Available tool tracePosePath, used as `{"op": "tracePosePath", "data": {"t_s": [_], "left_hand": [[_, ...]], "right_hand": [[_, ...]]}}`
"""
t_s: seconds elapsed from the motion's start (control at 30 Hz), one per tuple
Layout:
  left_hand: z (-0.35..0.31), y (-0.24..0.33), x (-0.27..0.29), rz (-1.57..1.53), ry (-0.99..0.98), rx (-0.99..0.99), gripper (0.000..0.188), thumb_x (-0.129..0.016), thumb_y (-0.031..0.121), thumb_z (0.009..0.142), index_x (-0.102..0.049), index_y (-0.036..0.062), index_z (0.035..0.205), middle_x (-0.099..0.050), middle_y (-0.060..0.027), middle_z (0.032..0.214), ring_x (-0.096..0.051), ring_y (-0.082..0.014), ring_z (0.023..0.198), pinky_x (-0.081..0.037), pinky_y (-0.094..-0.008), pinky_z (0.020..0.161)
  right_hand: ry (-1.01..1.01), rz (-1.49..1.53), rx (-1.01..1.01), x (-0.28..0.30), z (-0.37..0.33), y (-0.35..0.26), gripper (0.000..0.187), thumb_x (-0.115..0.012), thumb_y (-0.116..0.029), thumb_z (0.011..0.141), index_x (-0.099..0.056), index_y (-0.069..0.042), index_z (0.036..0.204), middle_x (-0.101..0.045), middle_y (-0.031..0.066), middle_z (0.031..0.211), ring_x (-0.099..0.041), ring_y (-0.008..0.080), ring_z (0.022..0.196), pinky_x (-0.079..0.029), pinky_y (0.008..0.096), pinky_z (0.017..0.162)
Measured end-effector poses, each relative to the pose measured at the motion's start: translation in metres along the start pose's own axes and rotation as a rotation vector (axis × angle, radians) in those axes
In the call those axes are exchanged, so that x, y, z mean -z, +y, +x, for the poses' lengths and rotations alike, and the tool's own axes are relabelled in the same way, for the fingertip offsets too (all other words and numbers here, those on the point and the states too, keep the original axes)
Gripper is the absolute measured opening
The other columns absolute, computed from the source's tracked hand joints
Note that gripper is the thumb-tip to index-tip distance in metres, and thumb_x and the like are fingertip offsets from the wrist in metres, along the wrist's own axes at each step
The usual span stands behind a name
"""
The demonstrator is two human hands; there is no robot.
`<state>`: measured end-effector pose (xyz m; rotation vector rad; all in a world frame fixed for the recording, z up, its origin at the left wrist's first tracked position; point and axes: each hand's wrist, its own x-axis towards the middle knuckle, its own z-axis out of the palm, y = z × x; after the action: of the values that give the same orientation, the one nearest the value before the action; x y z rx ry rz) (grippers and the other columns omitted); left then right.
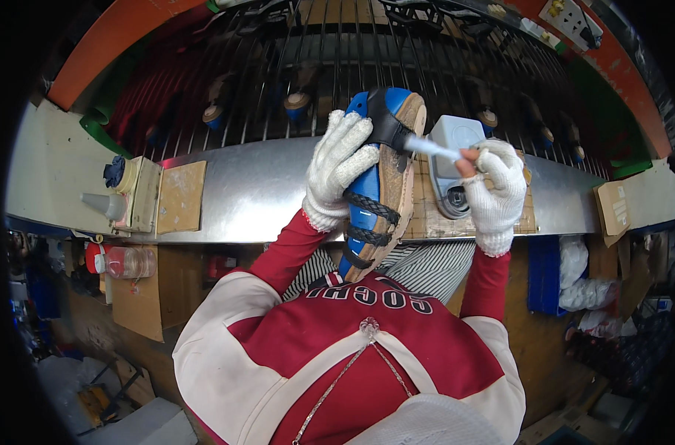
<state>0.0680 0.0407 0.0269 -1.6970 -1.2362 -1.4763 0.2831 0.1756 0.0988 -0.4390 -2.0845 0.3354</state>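
Observation:
My left hand (336,169), in a white knit glove, grips a sandal (397,174) from its left side. The sandal has black straps, some braided, and a tan sole edge. It is fitted on a blue shoe last (364,194) and held up on edge over the bench front. My right hand (496,185), gloved with bare fingertips showing, pinches a slim pale brush-like tool (431,147), blurred by motion. Its tip points left and lies at or close to the black strap near the sole edge; contact cannot be told. A light grey container (456,135) with a dark round opening stands behind the right hand.
A metal bench (256,174) carries a brown board (419,211) under the container. Beyond it, a rod rack (337,67) bears several lasted shoes. At left are a cardboard piece (182,194) and a grey cone (104,205). A blue bin (544,278) stands below right.

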Motion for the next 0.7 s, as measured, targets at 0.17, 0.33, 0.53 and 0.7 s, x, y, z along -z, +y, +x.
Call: {"op": "tracePosePath", "data": {"t_s": [0.17,0.33,0.53,0.7], "left_hand": [[-0.005,0.002,0.002,0.048,0.016,0.03,0.061,-0.086,0.022,0.068,-0.06,0.0128,0.122,-0.059,-0.019,0.135,-0.055,-0.0417,0.129,-0.036,-0.0609,0.113],[-0.007,0.0,0.008,0.126,-0.027,0.012,0.069,-0.088,0.026,0.059,-0.06,0.0121,0.121,-0.06,-0.0199,0.131,-0.058,-0.0452,0.121,-0.038,-0.0643,0.108],[-0.011,-0.004,0.011,0.16,-0.057,-0.037,0.06,-0.082,0.016,0.064,-0.06,0.0167,0.12,-0.061,-0.0194,0.129,-0.06,-0.0429,0.119,-0.04,-0.0654,0.104],[-0.014,-0.008,0.014,0.196,-0.096,-0.068,0.06,-0.08,0.014,0.066,-0.058,0.0173,0.122,-0.061,-0.0182,0.128,-0.06,-0.0415,0.118,-0.042,-0.0656,0.1]], "right_hand": [[-0.145,0.128,-0.213,-0.004,-0.029,-0.003,0.015,-0.08,-0.015,0.08,-0.077,-0.005,0.091,-0.066,0.0072,0.093,-0.059,0.0213,0.086,-0.045,0.0338,0.076],[-0.215,0.273,-0.361,-0.005,-0.05,-0.013,0.016,-0.079,-0.018,0.082,-0.077,-0.005,0.092,-0.064,0.0063,0.087,-0.059,0.0217,0.086,-0.044,0.0329,0.078],[-0.095,-0.018,-0.183,-0.013,-0.045,-0.027,0.014,-0.081,-0.015,0.079,-0.076,-0.008,0.09,-0.066,0.0041,0.088,-0.057,0.0202,0.08,-0.039,0.0333,0.075],[-0.022,-0.204,-0.032,-0.018,-0.037,-0.031,0.016,-0.084,-0.014,0.075,-0.075,-0.01,0.087,-0.067,0.0018,0.088,-0.058,0.0197,0.077,-0.037,0.034,0.074]]}}
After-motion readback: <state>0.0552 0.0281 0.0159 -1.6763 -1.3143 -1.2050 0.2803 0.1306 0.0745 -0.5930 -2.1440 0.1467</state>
